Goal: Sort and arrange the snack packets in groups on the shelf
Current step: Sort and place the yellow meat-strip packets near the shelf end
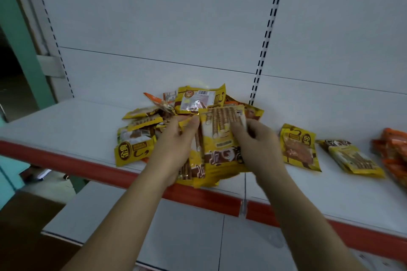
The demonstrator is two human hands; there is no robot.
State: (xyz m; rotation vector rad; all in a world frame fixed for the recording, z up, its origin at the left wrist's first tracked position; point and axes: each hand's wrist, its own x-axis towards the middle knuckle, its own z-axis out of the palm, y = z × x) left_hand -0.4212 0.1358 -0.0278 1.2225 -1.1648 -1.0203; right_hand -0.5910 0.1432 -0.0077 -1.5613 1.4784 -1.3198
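Sorting is mid-step: both hands hold a fanned stack of yellow foil snack packets printed with brown wafer sticks [220, 149] above the front edge of the white metal shelf [66, 125]. Left hand [176, 145] grips the stack's left side, thumb on top. Right hand [262, 145] has fingers curled over the top packet, apparently gripping it.

Unsorted heap of yellow and orange packets [154, 121] lies just behind the hands. To the right, already laid out: a yellow packet with a brown picture [300, 149], a wafer-stick stack [352, 158], then orange packets [394, 152] at the frame edge.

Next move, my guess: carry the held stack right onto the matching wafer-stick stack, square the edges.

Shelf has a red front strip [198, 193], a white slotted back panel [154, 28]; teal wall [15, 28] at left.
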